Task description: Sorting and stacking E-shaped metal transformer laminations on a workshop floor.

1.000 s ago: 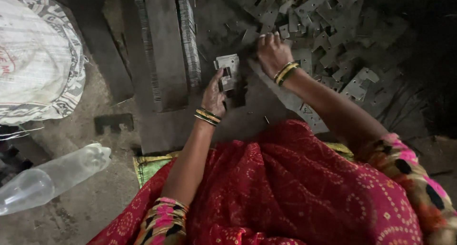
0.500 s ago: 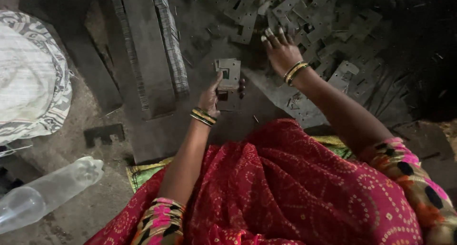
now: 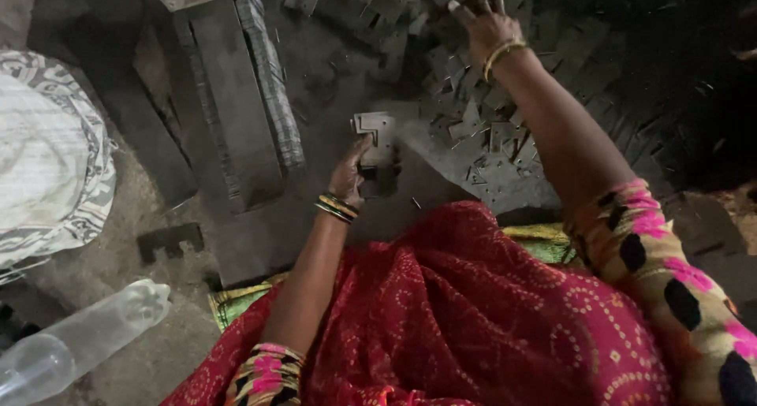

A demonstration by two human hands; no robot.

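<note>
Evidently the work in hand was gathering stamped plates into a stack: the left hand (image 3: 349,172) held a small stack of flat grey notched metal plates (image 3: 377,142) upright on the dark floor, just in front of the red dotted cloth over the knees (image 3: 473,311), fingers curled round the stack's near edge and thumb pressed to its face. The right hand (image 3: 482,21) reached well away, up into the loose heap of similar grey metal stampings (image 3: 473,114) spread over the ground; its fingers were spread and angled down onto the pieces, touching them, with no plate yet pinched that I could make out. Judged from this, the step was the pick of 1 more plate, and the next move would call for closing fingertips on a single thin piece without dragging its neighbours, then squaring its notches to the held stack. Beside the left hand lay a long row of packed plates (image 3: 272,83) and a clear plastic bottle (image 3: 71,339) near the left edge.
</note>
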